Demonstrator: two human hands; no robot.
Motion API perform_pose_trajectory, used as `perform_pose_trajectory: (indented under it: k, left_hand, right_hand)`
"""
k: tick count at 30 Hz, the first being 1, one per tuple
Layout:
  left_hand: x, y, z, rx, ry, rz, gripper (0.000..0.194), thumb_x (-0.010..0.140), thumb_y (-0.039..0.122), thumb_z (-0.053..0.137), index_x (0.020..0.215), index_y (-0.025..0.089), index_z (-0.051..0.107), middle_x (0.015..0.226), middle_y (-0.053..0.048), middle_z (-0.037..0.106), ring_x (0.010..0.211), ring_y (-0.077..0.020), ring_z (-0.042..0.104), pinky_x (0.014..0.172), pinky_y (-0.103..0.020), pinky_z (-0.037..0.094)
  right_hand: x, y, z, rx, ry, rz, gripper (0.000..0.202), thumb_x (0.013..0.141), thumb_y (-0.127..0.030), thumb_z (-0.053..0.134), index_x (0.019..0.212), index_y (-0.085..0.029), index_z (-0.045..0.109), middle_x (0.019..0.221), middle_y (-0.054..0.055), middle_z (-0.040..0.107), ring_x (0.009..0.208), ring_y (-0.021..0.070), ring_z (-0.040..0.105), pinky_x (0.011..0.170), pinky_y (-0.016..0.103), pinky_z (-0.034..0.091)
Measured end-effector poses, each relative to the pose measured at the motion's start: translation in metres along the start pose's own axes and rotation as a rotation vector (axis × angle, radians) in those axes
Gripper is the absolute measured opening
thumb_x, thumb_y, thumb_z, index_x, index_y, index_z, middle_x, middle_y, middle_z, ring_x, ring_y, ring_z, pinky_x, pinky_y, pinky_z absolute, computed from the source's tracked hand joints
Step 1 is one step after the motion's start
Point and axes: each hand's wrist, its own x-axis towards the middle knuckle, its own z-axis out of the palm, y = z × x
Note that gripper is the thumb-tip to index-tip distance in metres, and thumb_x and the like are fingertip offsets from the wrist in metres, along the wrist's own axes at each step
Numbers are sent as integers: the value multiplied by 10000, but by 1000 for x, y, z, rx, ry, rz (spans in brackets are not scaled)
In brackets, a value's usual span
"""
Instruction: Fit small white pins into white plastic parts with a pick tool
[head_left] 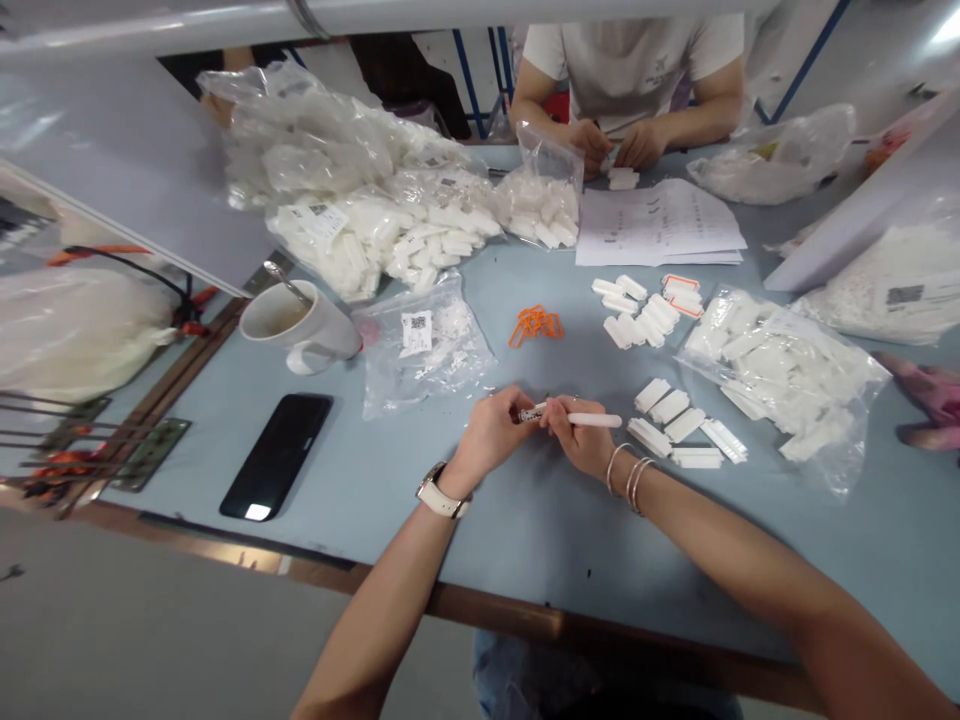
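My left hand (491, 430), with a white-strapped watch at its wrist, pinches a small white plastic piece (532, 412) with dark marks along it. Close against it, my right hand (581, 438) grips a white pen-like tool (598, 420), whose thick end sticks out to the right. The tool's tip is hidden by my fingers. To the right of my hands lie several white plastic pieces (684, 425), with another group (630, 312) farther back. Orange rectangular frames (536, 325) sit in a small pile beyond my hands.
A clear bag (431, 345) of tiny parts lies left of the pile. Beyond it are bulging bags (360, 240). A mug (289, 325) with a spoon and a black phone (277, 455) stand left. Another bag (795, 370) lies right. Printed sheets (660, 225) lie before a co-worker.
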Motion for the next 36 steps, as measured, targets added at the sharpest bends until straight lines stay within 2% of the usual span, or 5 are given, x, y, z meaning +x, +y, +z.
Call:
perform_pose_trajectory:
  k: [6,12,17,25,36]
  left_hand:
    - [0,3,-1,16,2,-17,136,692,241,661,648,182,546,562,43,551,520,-94,458,520,-228,334]
    - [-1,3,-2,18,-23,-13,31,697,182,613,679,173,590,592,33,569,549,-95,453,538,-223,348]
    - [-1,3,-3,13,-29,-6,22,691,149,599,687,170,595,590,33,564,554,-94,462,542,-219,351]
    - [0,-4,1,4,3,2,150,693,277,681,676,177,570,577,36,581,530,-98,483,514,-221,346]
    - [0,-3,1,1,-12,-4,130,694,245,675,682,184,561,588,39,573,542,-101,483,526,-229,344]
  right_hand:
    - [0,1,0,-86,-49,-70,540,990,-455,226,675,-197,581,604,40,624,562,137,567,591,258,425]
    - [0,3,4,-150,-99,-139,481,989,-406,251,727,-194,594,656,52,649,608,147,585,624,268,433]
    - [-1,3,6,-150,-76,-168,493,989,-406,242,709,-190,586,654,65,645,608,156,585,615,277,434]
    - [-3,-1,-1,0,24,17,546,983,-482,225,662,-208,573,557,19,590,515,130,549,573,255,443]
    - [-1,-3,-1,74,-6,15,556,970,-523,242,663,-201,574,581,24,615,522,121,564,555,242,451]
